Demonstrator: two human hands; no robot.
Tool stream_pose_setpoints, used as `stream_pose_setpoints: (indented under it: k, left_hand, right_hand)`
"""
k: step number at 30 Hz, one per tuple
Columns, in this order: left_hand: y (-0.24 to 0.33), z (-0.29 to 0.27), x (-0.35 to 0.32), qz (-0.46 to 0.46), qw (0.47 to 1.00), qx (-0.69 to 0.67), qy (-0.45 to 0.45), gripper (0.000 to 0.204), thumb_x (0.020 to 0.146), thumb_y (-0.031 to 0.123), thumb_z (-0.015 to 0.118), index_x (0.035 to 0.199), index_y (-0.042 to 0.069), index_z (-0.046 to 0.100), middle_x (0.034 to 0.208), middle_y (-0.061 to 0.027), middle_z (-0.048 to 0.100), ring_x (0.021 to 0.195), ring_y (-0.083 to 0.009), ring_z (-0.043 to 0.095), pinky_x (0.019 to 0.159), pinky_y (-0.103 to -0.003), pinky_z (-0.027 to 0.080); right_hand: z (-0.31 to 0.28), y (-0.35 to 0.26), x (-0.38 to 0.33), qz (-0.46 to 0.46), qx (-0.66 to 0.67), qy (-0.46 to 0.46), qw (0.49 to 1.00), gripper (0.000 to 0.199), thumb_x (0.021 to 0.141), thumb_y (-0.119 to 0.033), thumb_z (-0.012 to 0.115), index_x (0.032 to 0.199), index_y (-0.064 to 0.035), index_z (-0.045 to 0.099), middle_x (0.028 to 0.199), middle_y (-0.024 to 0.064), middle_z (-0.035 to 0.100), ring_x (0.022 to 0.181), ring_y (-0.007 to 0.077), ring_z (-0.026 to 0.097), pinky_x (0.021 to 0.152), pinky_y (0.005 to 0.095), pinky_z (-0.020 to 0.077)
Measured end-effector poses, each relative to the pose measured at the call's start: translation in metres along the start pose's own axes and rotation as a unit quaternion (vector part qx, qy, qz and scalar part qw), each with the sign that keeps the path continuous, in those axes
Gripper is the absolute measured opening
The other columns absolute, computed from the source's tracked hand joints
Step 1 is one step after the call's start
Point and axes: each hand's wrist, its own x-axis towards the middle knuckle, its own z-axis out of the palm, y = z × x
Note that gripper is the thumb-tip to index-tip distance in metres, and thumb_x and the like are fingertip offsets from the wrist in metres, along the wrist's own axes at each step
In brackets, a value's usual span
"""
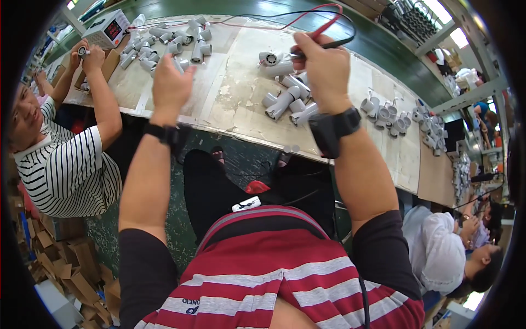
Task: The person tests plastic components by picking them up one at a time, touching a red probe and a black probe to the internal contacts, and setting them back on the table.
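My right hand point(324, 68) is closed around the red and black test leads point(333, 23), whose cables loop away above it. Just below and left of that hand lie several pale grey, tube-shaped lamp fittings point(283, 103). One more fitting point(270, 58), with a round dark-centred end facing up, is beside my right fingers. My left hand point(171, 88), slightly blurred, is at the edge of a pile of similar fittings point(159, 41), thumb and forefinger apart. A fitting point(178, 64) shows between them; whether they touch it is unclear.
A white power supply box point(107, 28) with a red display stands far left on the worn table point(230, 93). A co-worker in a striped shirt point(66, 170) handles a part beside me at left. More fittings point(388, 114) stand at right. Cardboard boxes point(82, 268) pile up lower left.
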Motion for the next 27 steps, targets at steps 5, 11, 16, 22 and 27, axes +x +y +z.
stream_pose_setpoints:
  k: [5,11,16,22,27]
  left_hand:
    - [0.104,0.019,-0.104,0.262,0.935,-0.197,-0.138,0.070,0.077,0.028,0.090,0.135,0.002,0.059,0.133,-0.0217,0.059,0.125,-0.0390,0.057,0.108,-0.045,0.046]
    - [0.117,0.027,-0.104,0.245,0.921,-0.158,-0.259,0.065,0.080,0.023,0.087,0.137,0.006,0.060,0.136,-0.0206,0.060,0.124,-0.0352,0.061,0.107,-0.044,0.048]
    - [0.071,0.006,-0.106,-0.065,0.846,-0.456,-0.269,0.050,0.096,0.028,0.069,0.136,0.000,0.058,0.125,-0.0219,0.067,0.112,-0.0402,0.067,0.099,-0.048,0.056]
    - [0.052,-0.035,-0.147,-0.410,0.477,-0.742,-0.230,0.045,0.110,0.031,0.047,0.134,-0.006,0.056,0.123,-0.0213,0.068,0.111,-0.0415,0.069,0.098,-0.052,0.059]
    - [0.060,-0.060,-0.163,-0.435,0.443,-0.762,-0.185,0.043,0.111,0.029,0.045,0.133,-0.006,0.056,0.123,-0.0233,0.068,0.112,-0.0452,0.069,0.100,-0.053,0.058]
  right_hand:
    - [-0.024,0.011,-0.004,0.030,0.009,-0.022,0.999,0.023,0.094,-0.018,0.078,0.099,0.0042,0.075,0.080,0.0109,0.074,0.062,0.0154,0.067,0.055,0.0264,0.0551]
    - [-0.022,0.016,-0.015,0.053,-0.009,-0.047,0.997,0.022,0.094,-0.017,0.077,0.100,0.0041,0.075,0.082,0.0101,0.074,0.063,0.0154,0.068,0.056,0.0264,0.0554]
    - [-0.022,0.022,-0.025,0.052,0.032,-0.054,0.997,0.022,0.094,-0.017,0.077,0.100,0.0042,0.074,0.083,0.0097,0.074,0.066,0.0141,0.068,0.058,0.0259,0.0559]
    - [0.016,0.055,-0.070,0.100,0.035,-0.104,0.989,0.021,0.095,-0.016,0.077,0.101,0.0037,0.074,0.083,0.0079,0.073,0.068,0.0124,0.068,0.059,0.0255,0.0556]
    - [0.041,0.081,-0.097,0.123,0.041,-0.142,0.981,0.018,0.095,-0.014,0.076,0.102,0.0028,0.074,0.083,0.0058,0.073,0.067,0.0108,0.067,0.059,0.0247,0.0549]
